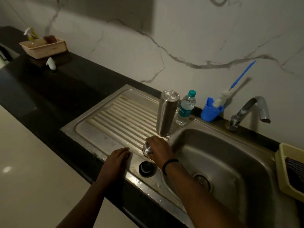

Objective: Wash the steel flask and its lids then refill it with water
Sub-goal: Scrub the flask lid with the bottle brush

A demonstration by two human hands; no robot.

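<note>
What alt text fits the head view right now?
The right hand grips a steel lid on the sink's drainboard, beside a black lid; the left hand rests flat. The steel flask stands inverted behind.

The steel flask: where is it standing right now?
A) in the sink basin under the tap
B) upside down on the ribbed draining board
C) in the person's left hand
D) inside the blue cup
B: the steel flask stands inverted on the ribbed draining board, flat base up, beside the plastic water bottle, with neither hand on it.
</note>
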